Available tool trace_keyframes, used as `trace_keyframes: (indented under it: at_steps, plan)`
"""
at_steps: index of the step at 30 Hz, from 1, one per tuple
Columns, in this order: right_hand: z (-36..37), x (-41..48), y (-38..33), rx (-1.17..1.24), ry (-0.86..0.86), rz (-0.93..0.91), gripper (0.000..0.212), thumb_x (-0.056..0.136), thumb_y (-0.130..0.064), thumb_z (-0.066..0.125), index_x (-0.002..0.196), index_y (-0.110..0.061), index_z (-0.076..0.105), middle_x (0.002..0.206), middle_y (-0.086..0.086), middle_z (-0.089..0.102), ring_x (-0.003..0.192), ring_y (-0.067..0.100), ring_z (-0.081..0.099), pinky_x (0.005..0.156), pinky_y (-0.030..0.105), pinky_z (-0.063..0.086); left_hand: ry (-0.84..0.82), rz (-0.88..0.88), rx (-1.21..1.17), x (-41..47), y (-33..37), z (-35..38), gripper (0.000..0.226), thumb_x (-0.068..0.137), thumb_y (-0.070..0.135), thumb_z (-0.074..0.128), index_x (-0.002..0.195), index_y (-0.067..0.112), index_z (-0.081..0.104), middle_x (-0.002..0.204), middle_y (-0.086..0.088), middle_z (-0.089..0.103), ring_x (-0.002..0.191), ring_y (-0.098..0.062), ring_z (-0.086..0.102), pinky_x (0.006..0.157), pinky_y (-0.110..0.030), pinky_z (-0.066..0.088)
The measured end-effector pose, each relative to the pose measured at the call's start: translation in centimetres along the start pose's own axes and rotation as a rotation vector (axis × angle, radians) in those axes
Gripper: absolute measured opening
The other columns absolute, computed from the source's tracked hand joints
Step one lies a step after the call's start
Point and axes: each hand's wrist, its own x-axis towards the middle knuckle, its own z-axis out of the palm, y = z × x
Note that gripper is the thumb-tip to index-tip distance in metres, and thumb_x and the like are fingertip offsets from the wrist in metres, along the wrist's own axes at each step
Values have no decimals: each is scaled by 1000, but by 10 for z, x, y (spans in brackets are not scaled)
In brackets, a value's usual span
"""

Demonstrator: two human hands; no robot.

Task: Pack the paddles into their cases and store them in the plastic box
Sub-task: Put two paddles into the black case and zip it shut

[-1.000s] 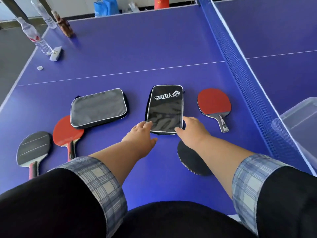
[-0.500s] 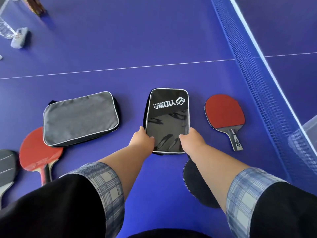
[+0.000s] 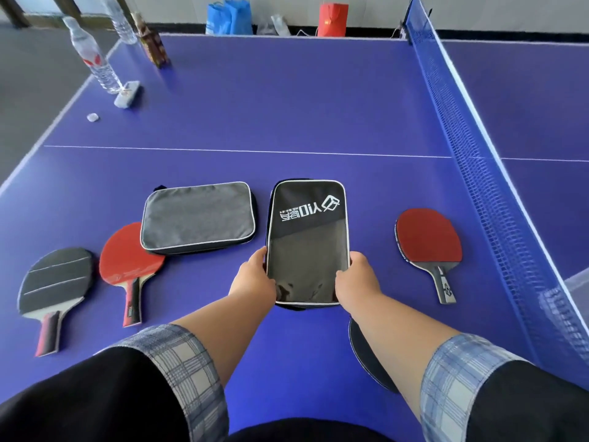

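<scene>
Both hands, left hand and right hand, are now pinching the black case by its sides, drawing it nearer across the blue counter.

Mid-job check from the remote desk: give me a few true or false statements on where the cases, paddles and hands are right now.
1. Both hands grip the black case, the left hand and right hand on its two long sides. True.
2. The grey case lies to the right of the black case. False: it lies to its left.
3. A red paddle lies between the black case and the net. True.
4. The grey case partly covers another red paddle. True.
5. Every paddle is already packed. False: several lie loose on the table.
</scene>
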Motion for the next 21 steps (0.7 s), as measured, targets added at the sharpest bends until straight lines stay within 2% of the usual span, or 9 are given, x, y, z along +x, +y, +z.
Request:
trace_keyframes:
  at_steps: [2,7,9,11,14,17,19,21]
  plan:
    - [2,-18,-11,-13,4,-111,41,98,-13,50,138,-17,47,130,5,58,109,31,60,87,44,55,56,-5,-11,-18,-9,-16,76,82,8,50,146,44,32,103,18,58,73,-13,65,58,-28,54]
    - [18,-60,-26,-18,-61,-238,36,98,-15,52,134,-19,49,123,3,60,96,25,60,71,31,46,159,-5,-29,-62,-45,-49,77,79,9,49,145,45,33,106,14,60,78,-15,67,65,-34,58]
    - [30,-78,-24,-41,-86,-240,36,98,-16,54,133,-18,49,122,4,61,97,27,60,72,32,47,142,9,-5,-78,-64,-56,78,80,9,48,147,44,29,114,9,61,83,-19,67,70,-38,59]
    - [44,-94,-19,-87,-108,-215,38,97,-16,55,134,-18,47,121,6,62,96,28,61,67,30,44,97,11,76,-88,-84,-63,80,81,11,49,150,42,24,122,1,60,90,-24,66,77,-40,58]
    - [69,-115,-11,-130,-154,-154,34,95,-13,55,128,-16,48,111,7,62,77,22,57,52,27,39,14,-14,242,-94,-116,-75,83,82,16,55,152,40,18,122,-4,58,91,-27,64,75,-37,55]
    - [98,-136,-1,-160,-203,-68,35,93,-11,54,127,-16,47,110,9,62,77,22,55,56,29,42,-81,-37,295,-97,-147,-90,84,82,18,57,152,39,15,115,-4,62,84,-26,61,65,-31,47]
    - [121,-150,3,-177,-220,-26,36,92,-11,54,127,-16,47,110,9,62,81,24,56,60,31,45,-132,-34,320,-96,-169,-98,79,82,20,56,150,37,20,113,-3,63,86,-27,60,68,-32,46]
    - [142,-159,5,-179,-222,1,34,92,-12,56,125,-15,48,109,9,63,87,27,60,72,37,52,-187,-32,374,-90,-187,-103,71,83,20,55,148,32,27,115,-3,63,92,-28,60,77,-35,49]
